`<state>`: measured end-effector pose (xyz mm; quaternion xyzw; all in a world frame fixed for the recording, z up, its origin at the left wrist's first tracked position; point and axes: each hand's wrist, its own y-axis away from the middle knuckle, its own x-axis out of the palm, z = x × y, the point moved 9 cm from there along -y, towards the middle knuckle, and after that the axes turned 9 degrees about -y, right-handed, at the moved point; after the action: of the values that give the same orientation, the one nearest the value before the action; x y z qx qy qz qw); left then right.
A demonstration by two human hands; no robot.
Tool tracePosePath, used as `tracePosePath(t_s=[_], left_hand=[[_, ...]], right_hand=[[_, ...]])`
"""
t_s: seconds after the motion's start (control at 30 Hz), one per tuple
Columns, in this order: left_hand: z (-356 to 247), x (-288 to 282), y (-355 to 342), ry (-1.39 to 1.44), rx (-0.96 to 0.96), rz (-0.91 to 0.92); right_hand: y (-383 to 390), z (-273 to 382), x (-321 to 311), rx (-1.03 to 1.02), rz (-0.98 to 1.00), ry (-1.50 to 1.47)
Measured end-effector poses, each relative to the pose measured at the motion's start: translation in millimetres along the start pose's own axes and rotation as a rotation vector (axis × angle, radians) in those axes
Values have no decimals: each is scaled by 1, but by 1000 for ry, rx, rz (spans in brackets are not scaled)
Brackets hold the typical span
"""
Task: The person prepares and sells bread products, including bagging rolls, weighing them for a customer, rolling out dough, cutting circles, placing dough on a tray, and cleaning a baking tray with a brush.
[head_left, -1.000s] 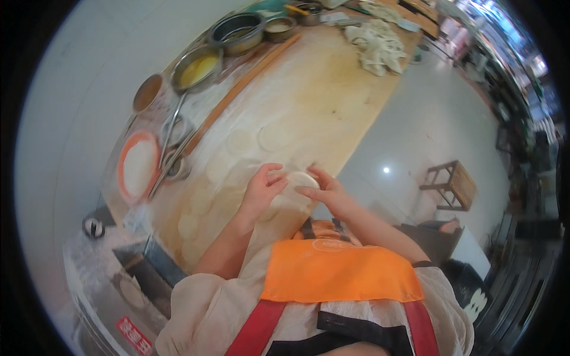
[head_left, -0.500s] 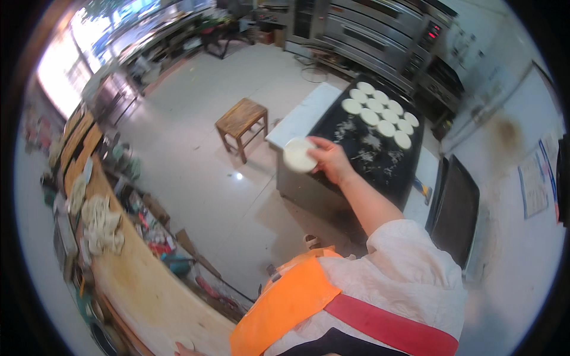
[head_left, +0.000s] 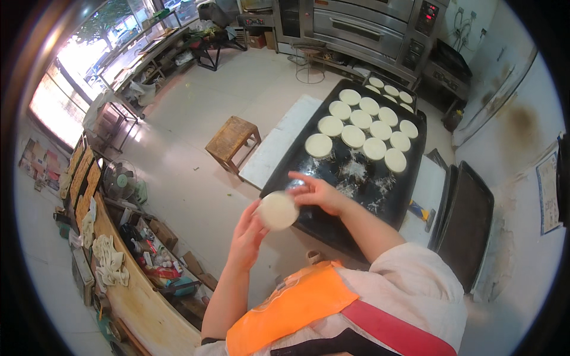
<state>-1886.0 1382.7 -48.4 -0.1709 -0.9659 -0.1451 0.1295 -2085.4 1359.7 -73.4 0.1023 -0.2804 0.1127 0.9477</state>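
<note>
A round, flat, pale dough disc (head_left: 278,211) is in my left hand (head_left: 244,238), its fingers holding the disc's left edge. My right hand (head_left: 316,194) is right beside the disc's other edge, fingers apart; whether it touches the disc I cannot tell. Both hands are just off the near left edge of a large black baking tray (head_left: 291,172). Several more dough discs (head_left: 352,136) lie in rows on the tray's far half. White flour (head_left: 351,172) is scattered over its near half.
A second tray of discs (head_left: 392,90) stands behind the large one. Beyond it is a metal deck oven (head_left: 356,29). A wooden stool (head_left: 233,141) is at the left. A scraper (head_left: 421,213) and upright dark trays (head_left: 466,222) are on the right; a wooden bench (head_left: 151,314) runs along the lower left.
My right hand, which held a disc, has let it go; one more disc lies at the left of the tray's front row. My left hand has come up from the bench with another disc.
</note>
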Motion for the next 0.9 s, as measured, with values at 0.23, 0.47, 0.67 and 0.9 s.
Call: tracePosePath(t_s=[0.23, 0.47, 0.67, 0.9], left_hand=[[12, -77, 40, -887, 232, -387], [150, -309, 448, -1717, -780, -1849], [237, -260, 692, -990, -1432, -1984], [351, -282, 808, -584, -1246, -2004]], right_hand=[[41, 47, -174, -172, -873, 193], [22, 51, -144, -425, -701, 1717], [-58, 34, 33, -697, -398, 1239], [-36, -212, 346, -131, 707, 955]])
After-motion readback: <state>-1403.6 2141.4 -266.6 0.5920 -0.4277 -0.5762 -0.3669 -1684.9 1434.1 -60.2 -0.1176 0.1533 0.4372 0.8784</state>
